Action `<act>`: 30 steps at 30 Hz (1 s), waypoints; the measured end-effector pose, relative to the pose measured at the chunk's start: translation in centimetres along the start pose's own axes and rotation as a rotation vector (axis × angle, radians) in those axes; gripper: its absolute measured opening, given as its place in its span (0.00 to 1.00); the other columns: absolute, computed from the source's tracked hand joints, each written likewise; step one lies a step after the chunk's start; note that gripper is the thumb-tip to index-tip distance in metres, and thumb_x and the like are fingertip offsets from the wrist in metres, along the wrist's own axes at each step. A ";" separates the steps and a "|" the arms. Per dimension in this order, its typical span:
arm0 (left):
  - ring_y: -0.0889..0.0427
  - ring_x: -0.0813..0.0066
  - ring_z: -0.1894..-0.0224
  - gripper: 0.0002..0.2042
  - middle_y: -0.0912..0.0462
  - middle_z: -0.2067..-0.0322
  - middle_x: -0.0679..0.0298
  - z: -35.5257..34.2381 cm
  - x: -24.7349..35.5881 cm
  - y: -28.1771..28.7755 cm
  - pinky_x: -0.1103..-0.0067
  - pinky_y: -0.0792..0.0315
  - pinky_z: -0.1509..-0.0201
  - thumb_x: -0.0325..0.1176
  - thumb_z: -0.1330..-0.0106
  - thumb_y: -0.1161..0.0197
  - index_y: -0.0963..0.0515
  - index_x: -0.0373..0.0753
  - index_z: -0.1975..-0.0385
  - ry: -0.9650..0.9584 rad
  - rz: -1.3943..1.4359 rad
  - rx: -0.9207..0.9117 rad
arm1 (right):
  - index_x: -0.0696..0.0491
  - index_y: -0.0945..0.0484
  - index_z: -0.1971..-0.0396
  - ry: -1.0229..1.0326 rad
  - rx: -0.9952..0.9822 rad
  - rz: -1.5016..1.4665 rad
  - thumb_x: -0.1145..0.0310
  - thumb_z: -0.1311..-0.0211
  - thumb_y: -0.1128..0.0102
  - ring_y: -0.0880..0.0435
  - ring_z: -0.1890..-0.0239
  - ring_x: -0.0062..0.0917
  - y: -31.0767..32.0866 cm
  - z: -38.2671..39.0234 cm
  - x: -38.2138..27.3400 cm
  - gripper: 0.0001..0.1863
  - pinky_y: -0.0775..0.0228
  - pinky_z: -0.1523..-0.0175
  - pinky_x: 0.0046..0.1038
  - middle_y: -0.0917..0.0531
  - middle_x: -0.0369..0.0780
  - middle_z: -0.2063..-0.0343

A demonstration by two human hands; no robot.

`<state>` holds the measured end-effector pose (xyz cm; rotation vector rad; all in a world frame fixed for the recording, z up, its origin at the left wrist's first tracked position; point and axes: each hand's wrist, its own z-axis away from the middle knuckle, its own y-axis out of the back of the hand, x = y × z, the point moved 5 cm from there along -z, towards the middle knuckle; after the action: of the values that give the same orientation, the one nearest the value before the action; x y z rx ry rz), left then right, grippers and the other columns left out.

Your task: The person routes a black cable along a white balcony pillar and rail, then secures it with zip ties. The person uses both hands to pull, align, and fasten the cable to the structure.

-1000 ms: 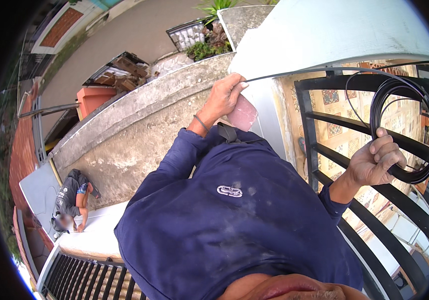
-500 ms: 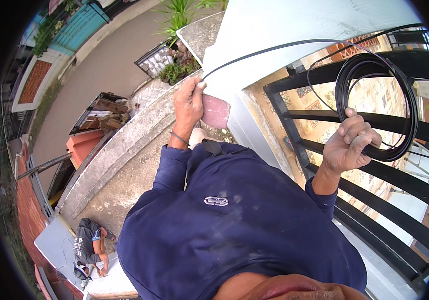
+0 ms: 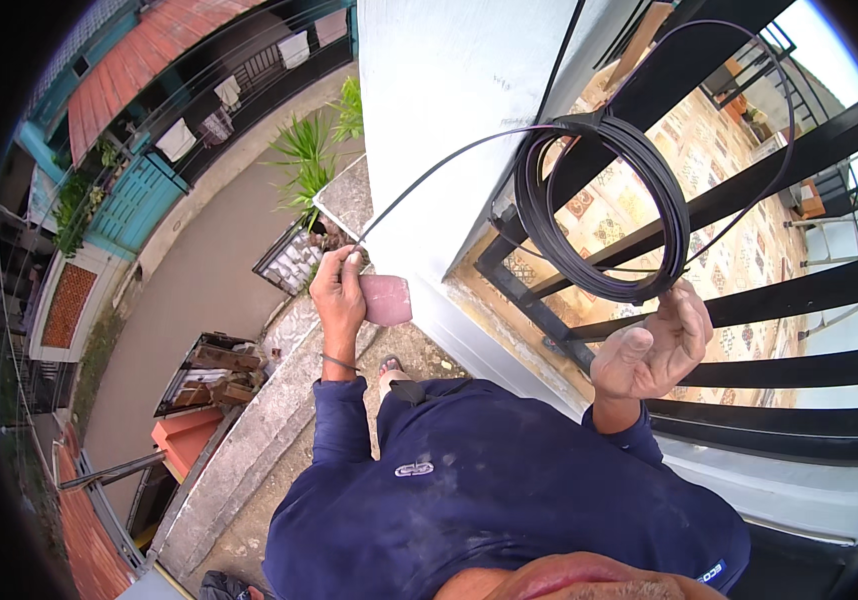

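Observation:
My right hand (image 3: 652, 347) grips the bottom of a coil of black cable (image 3: 602, 207), held up in front of a black metal railing (image 3: 779, 300). One strand of the cable (image 3: 444, 170) runs from the coil's top leftward and down to my left hand (image 3: 338, 292), which pinches its end. A pink rectangular pad (image 3: 387, 298) sits by my left palm; whether the hand grips it I cannot tell. My dark blue sleeves and shirt (image 3: 469, 490) fill the lower middle.
A white wall corner (image 3: 439, 110) stands behind the cable. I am on a high concrete ledge (image 3: 279, 420). Far below lie a paved lane (image 3: 199, 260), potted plants (image 3: 311, 160), a teal gate (image 3: 139, 195) and red-tiled roofs (image 3: 129, 80).
Both hands have risen and the view has tilted. The coil sits higher against the railing. The strand between the hands stays stretched.

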<state>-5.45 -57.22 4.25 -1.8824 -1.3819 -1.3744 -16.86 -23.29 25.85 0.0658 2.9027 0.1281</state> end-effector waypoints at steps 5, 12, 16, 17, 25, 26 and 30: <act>0.14 0.70 0.60 0.07 0.12 0.63 0.58 0.0 -0.3 -0.3 0.74 0.22 0.52 0.25 0.25 0.36 0.15 0.31 0.54 -0.014 -0.004 0.032 | 0.65 0.38 0.28 -0.143 0.008 0.008 0.60 0.24 0.34 0.28 0.28 0.44 0.8 -1.8 1.7 0.36 0.24 0.34 0.44 0.32 0.54 0.32; 0.14 0.70 0.59 0.07 0.11 0.63 0.58 -0.4 -1.3 -0.2 0.73 0.22 0.50 0.26 0.24 0.36 0.15 0.31 0.55 0.066 0.030 0.037 | 0.70 0.35 0.29 -0.093 -0.097 0.202 0.68 0.30 0.28 0.19 0.41 0.41 -0.8 -3.9 1.5 0.37 0.22 0.41 0.35 0.23 0.60 0.38; 0.13 0.70 0.57 0.08 0.09 0.61 0.58 -0.5 -1.3 0.1 0.73 0.21 0.47 0.27 0.24 0.36 0.14 0.31 0.54 0.109 0.035 0.043 | 0.72 0.38 0.27 -0.085 -0.245 0.049 0.75 0.27 0.34 0.12 0.58 0.35 -2.8 -3.6 0.8 0.35 0.16 0.51 0.30 0.18 0.58 0.44; 0.13 0.70 0.57 0.08 0.09 0.60 0.58 -0.6 -0.9 0.1 0.73 0.21 0.47 0.27 0.25 0.36 0.14 0.31 0.52 0.071 0.033 0.037 | 0.72 0.39 0.27 -0.137 -0.196 -0.021 0.78 0.26 0.36 0.10 0.60 0.34 -2.9 -3.5 0.7 0.34 0.14 0.53 0.29 0.17 0.58 0.45; 0.15 0.67 0.45 0.17 0.14 0.44 0.56 0.1 5.4 0.1 0.72 0.21 0.40 0.22 0.29 0.33 0.17 0.32 0.40 0.000 0.065 0.104 | 0.79 0.46 0.28 -0.085 -0.299 -0.269 0.76 0.28 0.33 0.15 0.44 0.51 -7.0 -3.0 -4.1 0.40 0.15 0.45 0.39 0.26 0.70 0.38; 0.15 0.69 0.47 0.18 0.15 0.44 0.57 0.3 6.7 0.0 0.74 0.20 0.45 0.22 0.30 0.32 0.17 0.34 0.40 -0.019 0.160 0.094 | 0.80 0.48 0.27 -0.026 -0.311 -0.282 0.75 0.28 0.32 0.15 0.47 0.49 -7.7 -3.3 -5.0 0.42 0.15 0.47 0.37 0.26 0.69 0.39; 0.18 0.76 0.50 0.16 0.17 0.43 0.59 1.8 12.8 -1.2 0.80 0.21 0.54 0.27 0.25 0.34 0.21 0.35 0.39 -0.363 0.193 -0.045 | 0.83 0.56 0.27 0.149 -0.337 -0.322 0.72 0.29 0.32 0.15 0.45 0.58 -11.4 -4.3 -8.1 0.48 0.14 0.45 0.39 0.32 0.76 0.35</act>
<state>-5.52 -49.36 14.55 -2.3125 -1.2912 -1.0137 -10.44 -35.43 30.82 -0.4847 2.9433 0.5813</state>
